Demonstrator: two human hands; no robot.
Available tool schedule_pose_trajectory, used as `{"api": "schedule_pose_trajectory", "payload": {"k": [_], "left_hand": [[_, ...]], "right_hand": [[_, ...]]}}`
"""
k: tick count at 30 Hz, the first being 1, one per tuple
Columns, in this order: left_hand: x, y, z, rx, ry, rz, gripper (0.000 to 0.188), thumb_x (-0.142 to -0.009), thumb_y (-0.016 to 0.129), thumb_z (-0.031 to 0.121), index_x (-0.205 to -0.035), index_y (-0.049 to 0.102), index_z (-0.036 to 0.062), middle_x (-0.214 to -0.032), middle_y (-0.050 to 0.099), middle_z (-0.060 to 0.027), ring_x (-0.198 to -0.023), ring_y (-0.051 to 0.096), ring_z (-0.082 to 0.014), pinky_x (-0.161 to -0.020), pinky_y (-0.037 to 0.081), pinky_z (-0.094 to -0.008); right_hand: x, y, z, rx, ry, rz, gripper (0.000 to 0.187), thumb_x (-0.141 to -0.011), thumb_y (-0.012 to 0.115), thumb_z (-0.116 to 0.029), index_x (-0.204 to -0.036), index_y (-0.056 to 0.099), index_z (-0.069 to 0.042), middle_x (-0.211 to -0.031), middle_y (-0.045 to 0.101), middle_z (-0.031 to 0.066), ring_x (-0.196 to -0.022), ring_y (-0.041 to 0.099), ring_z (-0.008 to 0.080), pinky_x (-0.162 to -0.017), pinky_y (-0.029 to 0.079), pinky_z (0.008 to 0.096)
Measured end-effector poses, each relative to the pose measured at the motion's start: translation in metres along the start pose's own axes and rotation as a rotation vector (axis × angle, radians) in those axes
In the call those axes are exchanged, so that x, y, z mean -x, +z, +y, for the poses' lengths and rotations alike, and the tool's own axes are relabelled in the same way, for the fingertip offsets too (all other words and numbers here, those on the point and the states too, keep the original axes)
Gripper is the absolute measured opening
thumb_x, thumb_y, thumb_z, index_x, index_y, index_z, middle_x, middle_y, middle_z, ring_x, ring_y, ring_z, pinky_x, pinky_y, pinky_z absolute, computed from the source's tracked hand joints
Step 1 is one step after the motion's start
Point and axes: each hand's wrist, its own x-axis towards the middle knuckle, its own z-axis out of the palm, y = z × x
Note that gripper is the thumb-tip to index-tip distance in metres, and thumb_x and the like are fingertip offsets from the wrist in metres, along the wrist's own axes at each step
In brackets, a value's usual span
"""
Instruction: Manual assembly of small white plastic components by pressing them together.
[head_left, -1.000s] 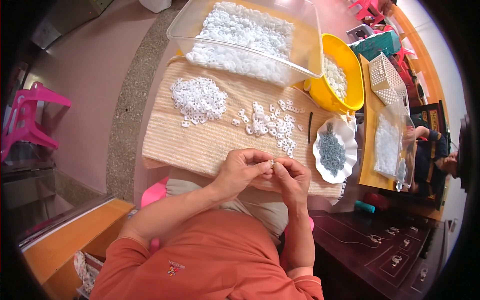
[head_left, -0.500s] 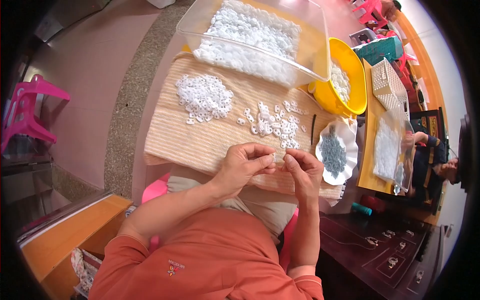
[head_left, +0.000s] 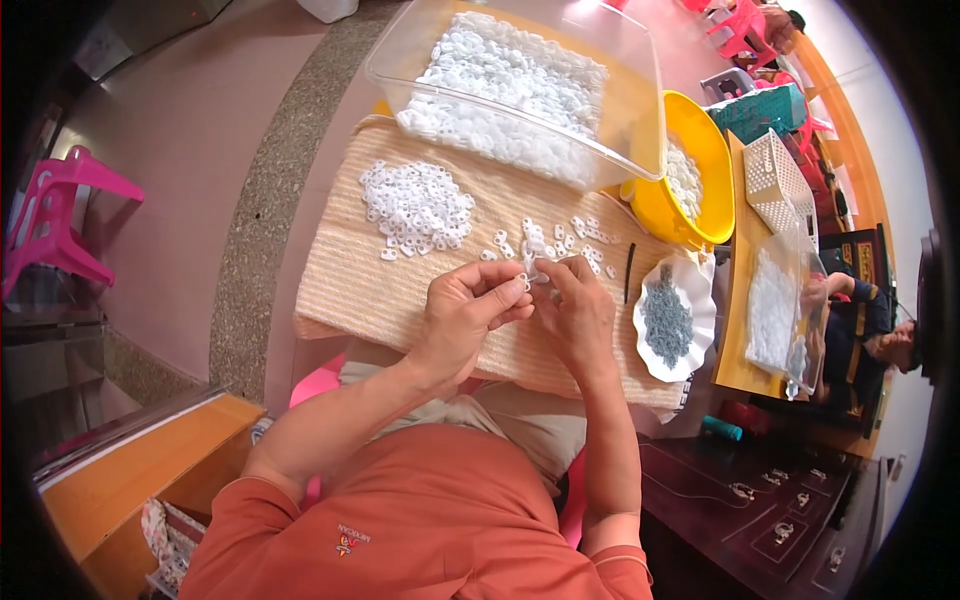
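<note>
My left hand (head_left: pixel 468 312) pinches a small white plastic piece (head_left: pixel 525 283) between thumb and forefinger, above the striped cloth. Close beside it, my right hand (head_left: pixel 578 315) is closed, its fingertips nearly meeting the left ones; whatever they hold is too small or hidden to make out. Just beyond the hands lie loose white pieces (head_left: pixel 590 230) with holes, partly covered by the fingers. A larger heap of similar white pieces (head_left: pixel 415 205) rests farther left. To the right, a white scalloped dish (head_left: pixel 702 345) holds many tiny grey parts (head_left: pixel 667 320).
A clear plastic bin (head_left: pixel 640 120) with white pieces stands at the cloth's far edge. Next to it is a yellow basin (head_left: pixel 722 160). A thin black stick (head_left: pixel 629 272) lies near the dish. Another person (head_left: pixel 860 320) sits at the right by a clear tray (head_left: pixel 775 310).
Both hands have moved up and slightly left, over the near part of the loose pieces. The right hand has turned more palm-down. The whole view has shifted a little.
</note>
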Motion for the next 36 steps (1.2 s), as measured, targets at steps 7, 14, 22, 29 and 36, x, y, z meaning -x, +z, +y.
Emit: {"api": "schedule_pose_trajectory", "payload": {"k": [7,14,22,29,36], "left_hand": [[-0.002,-0.002,0.002,0.01,-0.004,-0.001,0.016,-0.088,0.062,0.004,-0.103,0.061,-0.001,-0.085,0.064,-0.0076,-0.077,0.064,-0.0144,-0.075,0.055,-0.0271],[-0.002,-0.003,0.001,0.012,-0.033,0.002,0.017,-0.087,0.063,0.005,-0.103,0.061,-0.0002,-0.086,0.064,-0.0067,-0.076,0.063,-0.0139,-0.075,0.055,-0.0268],[0.0,-0.002,-0.003,-0.007,-0.048,0.005,0.017,-0.086,0.064,0.005,-0.102,0.061,0.0001,-0.085,0.064,-0.0058,-0.076,0.063,-0.0135,-0.075,0.055,-0.0264],[0.0,-0.003,-0.008,-0.038,-0.064,-0.003,0.015,-0.087,0.063,0.005,-0.101,0.062,0.0006,-0.085,0.064,-0.0052,-0.076,0.064,-0.0127,-0.074,0.055,-0.0262],[0.0,-0.002,-0.011,-0.032,-0.081,-0.015,0.014,-0.087,0.063,0.005,-0.101,0.062,0.0006,-0.085,0.065,-0.0057,-0.076,0.064,-0.0129,-0.074,0.056,-0.0261]], "right_hand": [[0.004,0.009,0.011,-0.051,0.05,0.024,0.022,-0.078,0.068,-0.007,-0.1,0.064,-0.007,-0.086,0.061,0.0103,-0.061,0.059,0.0248,-0.055,0.047,0.034],[0.014,0.007,0.024,-0.19,0.08,0.104,0.019,-0.082,0.064,-0.002,-0.102,0.064,-0.002,-0.082,0.061,0.0064,-0.059,0.056,0.013,-0.052,0.044,0.025],[0.034,0.002,0.027,-0.7,0.497,0.105,0.018,-0.085,0.064,-0.002,-0.102,0.064,0.002,-0.074,0.061,0.0028,-0.056,0.053,0.0068,-0.048,0.043,0.021],[0.045,0.009,0.035,-0.848,0.514,0.075,0.023,-0.083,0.066,-0.001,-0.105,0.062,0.004,-0.077,0.063,0.0046,-0.062,0.058,0.0093,-0.053,0.049,0.0223],[0.047,0.01,0.037,-0.912,0.505,0.038,0.027,-0.084,0.065,-0.002,-0.109,0.06,0.005,-0.081,0.065,0.0077,-0.068,0.062,0.0123,-0.063,0.052,0.0242]]}}
